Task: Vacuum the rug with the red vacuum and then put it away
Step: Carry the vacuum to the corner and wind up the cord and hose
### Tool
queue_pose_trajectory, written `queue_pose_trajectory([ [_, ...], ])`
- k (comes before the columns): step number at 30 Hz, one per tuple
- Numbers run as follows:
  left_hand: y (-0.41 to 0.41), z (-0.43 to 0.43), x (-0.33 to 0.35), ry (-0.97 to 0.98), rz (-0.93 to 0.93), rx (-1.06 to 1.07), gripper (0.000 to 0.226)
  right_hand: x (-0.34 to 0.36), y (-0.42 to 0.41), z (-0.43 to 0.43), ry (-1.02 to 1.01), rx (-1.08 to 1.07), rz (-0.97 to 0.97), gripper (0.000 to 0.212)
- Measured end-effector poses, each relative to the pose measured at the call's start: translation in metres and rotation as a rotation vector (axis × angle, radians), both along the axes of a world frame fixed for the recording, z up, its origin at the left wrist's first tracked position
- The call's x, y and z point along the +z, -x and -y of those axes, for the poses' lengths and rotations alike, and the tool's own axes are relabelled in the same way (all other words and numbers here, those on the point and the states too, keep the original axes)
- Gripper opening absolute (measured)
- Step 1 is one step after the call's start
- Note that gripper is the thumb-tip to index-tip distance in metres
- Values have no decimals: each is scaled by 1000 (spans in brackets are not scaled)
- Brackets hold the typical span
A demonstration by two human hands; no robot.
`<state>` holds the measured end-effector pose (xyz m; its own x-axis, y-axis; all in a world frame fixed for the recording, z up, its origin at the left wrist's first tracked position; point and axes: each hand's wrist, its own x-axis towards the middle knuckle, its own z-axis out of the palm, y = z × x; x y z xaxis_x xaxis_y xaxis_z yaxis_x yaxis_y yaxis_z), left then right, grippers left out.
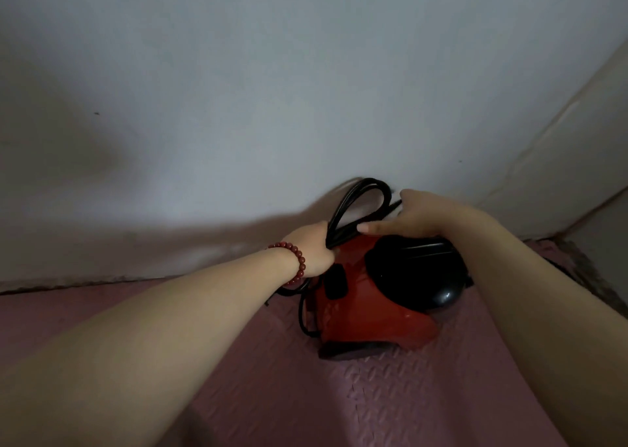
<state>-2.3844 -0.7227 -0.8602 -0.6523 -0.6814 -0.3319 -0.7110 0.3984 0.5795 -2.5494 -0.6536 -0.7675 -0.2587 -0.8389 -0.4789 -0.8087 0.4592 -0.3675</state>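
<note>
Two bare forearms fill the foreground, reaching over a pink foam floor mat with an embossed, interlocking pattern (373,399) toward the small red plastic canister vacuum with a black domed top (367,314); the vacuum sits on the mat, close against the plain white wall (306,90) just behind it. At the vacuum's upper left corner the left hand (314,248) is closed round a bundle of the glossy black power cord (360,200), fingers curled on the gathered strands; the loop stands up behind the vacuum against the wall, and more cord trails down the vacuum's left side onto the mat. A bracelet of dark red round beads (295,264) circles the left wrist, just left of the vacuum. The right hand (419,215) lies on the black dome at the vacuum's rear, thumb stretched straight toward the cord loop; its fingers reach beyond the dome out of sight, so whether they grip anything cannot be told. Right of the vacuum a pale beige panel (560,161) leans along the wall.
</note>
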Motion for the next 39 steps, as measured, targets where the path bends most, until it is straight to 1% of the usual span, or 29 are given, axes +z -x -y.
queue_pose_trajectory([
  [2, 2, -1, 1, -18, 12, 58, 38, 1, 5, -8, -149, 63, -103, 81],
  [3, 2, -1, 1, -29, 23, 66, 38, -3, 7, -11, -207, 93, -159, 87],
  [4, 2, -1, 3, -41, 39, 58, 36, -10, 9, -12, -247, 135, -196, 84],
  [5, 1, -1, 5, -48, 55, 42, 33, -18, 8, -14, -260, 190, -229, 76],
  [6, 0, -1, 7, -46, 75, 24, 31, -29, 9, -15, -226, 236, -270, 65],
  [8, -1, 0, 10, -23, 106, 1, 30, -44, 6, -20, -63, 270, -332, 51],
  [10, -3, -2, 13, 9, 142, -24, 32, -52, 1, -27, 100, 268, -363, 47],
  [12, -6, -5, 18, 52, 193, -57, 32, -56, -4, -32, 191, 284, -389, 45],
  [15, -11, -7, 22, 123, 262, -91, 36, -60, -16, -33, 269, 298, -395, 43],
  [19, -23, -2, 19, 172, 330, -53, 38, -64, -39, -23, 336, 384, -384, 39],
  [21, -31, 2, 17, 198, 374, -36, 36, -62, -47, -17, 302, 420, -320, 42],
  [23, -37, 5, 17, 251, 393, -30, 36, -54, -49, -9, 273, 391, -211, 47],
  [25, -39, 6, 18, 291, 387, -39, 35, -43, -43, -1, 334, 328, -121, 41],
  [27, -37, 7, 19, 329, 368, -44, 32, -34, -34, 8, 420, 290, -87, 33],
  [28, -35, 7, 19, 353, 355, -42, 30, -30, -31, 11, 435, 287, -80, 33],
  [29, -34, 8, 20, 382, 342, -36, 29, -30, -30, 15, 432, 293, -78, 36],
  [31, -33, 9, 22, 418, 315, -28, 25, -32, -32, 20, 416, 312, -81, 51],
  [34, -29, 12, 23, 436, 289, -40, 13, -42, -35, 23, 390, 329, -107, 70],
  [36, -26, 14, 23, 469, 246, -36, 11, -46, -36, 26, 371, 323, -148, 74],
  [39, -19, 19, 24, 513, 188, -26, 12, -48, -36, 31, 343, 303, -233, 73],
])
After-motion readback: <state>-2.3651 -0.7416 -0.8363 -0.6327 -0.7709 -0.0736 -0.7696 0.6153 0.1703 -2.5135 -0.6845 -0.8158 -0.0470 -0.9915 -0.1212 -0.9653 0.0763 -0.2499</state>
